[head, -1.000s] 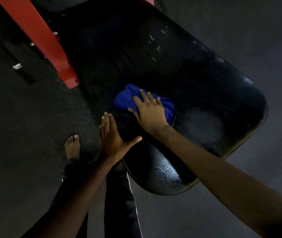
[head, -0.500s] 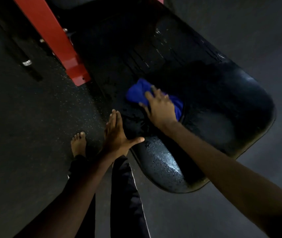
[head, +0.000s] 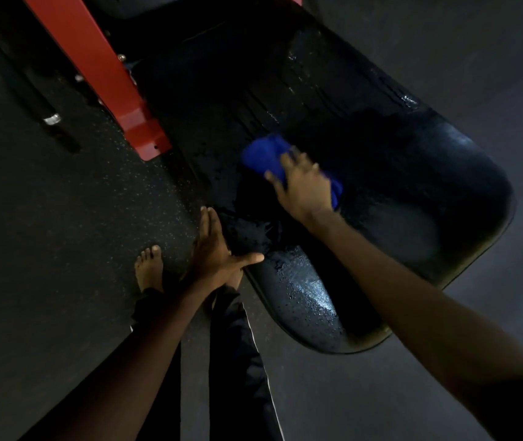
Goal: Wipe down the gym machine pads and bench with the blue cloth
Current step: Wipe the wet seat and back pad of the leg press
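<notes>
The right hand [head: 306, 189], fingers spread flat, presses the bunched blue cloth [head: 261, 154] mid-way along the wet black padded counter [head: 412, 173], the left hand [head: 214, 253] straight-fingered and empty, so the ungripped cloth may skid off the slick vinyl.

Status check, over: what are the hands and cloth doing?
Right hand pressing blue cloth on black pad. Left hand open by pad edge. Pad wet, no obstacle seen.

Red frame beam [head: 94, 68], speckled dark floor [head: 63, 233], silver pin [head: 51, 119]
</notes>
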A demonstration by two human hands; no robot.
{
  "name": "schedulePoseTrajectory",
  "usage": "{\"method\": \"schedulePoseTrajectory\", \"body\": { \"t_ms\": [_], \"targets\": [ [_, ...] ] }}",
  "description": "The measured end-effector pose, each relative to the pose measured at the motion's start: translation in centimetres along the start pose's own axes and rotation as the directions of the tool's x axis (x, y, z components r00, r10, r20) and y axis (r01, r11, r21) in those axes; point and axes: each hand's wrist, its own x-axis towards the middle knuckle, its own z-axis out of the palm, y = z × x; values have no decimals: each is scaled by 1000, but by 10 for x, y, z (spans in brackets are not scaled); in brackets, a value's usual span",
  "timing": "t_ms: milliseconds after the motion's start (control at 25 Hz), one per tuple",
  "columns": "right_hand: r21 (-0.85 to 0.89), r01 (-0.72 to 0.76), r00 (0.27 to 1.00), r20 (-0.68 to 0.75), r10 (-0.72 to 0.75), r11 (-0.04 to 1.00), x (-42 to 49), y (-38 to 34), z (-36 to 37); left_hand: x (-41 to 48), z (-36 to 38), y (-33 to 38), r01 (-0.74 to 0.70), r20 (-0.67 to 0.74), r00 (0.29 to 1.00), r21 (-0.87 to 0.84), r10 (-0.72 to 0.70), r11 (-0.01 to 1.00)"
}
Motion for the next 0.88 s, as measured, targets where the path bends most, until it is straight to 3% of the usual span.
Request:
{"method": "schedulePoseTrajectory", "body": {
  "t_ms": [120,200,280,360,440,560,640,800,880],
  "targets": [
    [24,291,947,136,-292,956,-85,-6,17,-1,-2,5,24,45,999,-2,-24,1000],
    [-17,308,949,76,-305,951,-84,29,7,0,-4,5,47,94,995,-8,-46,999],
    [-92,97,995,9,-96,991,-50,68,-6,0,-6,3,54,147,988,-42,-47,998],
    [-27,-161,985,-66,159,987,-13,90,-18,-3,-8,0,60,150,988,-118,-42,991],
    [26,-246,966,-81,247,969,-8,68,-17,-5,-9,1,57,85,995,-186,-42,981],
    [4,45,998,32,-46,999,-70,-3,8,-2,-11,1,66,0,998,-266,-69,962],
    [43,194,971,132,-198,980,-112,-23,16,-1,-15,3,73,9,997,-268,-73,961],
    [-22,230,968,106,-227,973,-76,-3,17,-5,-16,5,47,32,999,-139,-43,989],
    [-46,146,988,51,-144,988,-27,-2,17,-6,-12,2,10,25,1000,-93,-8,996]
  ]
}}
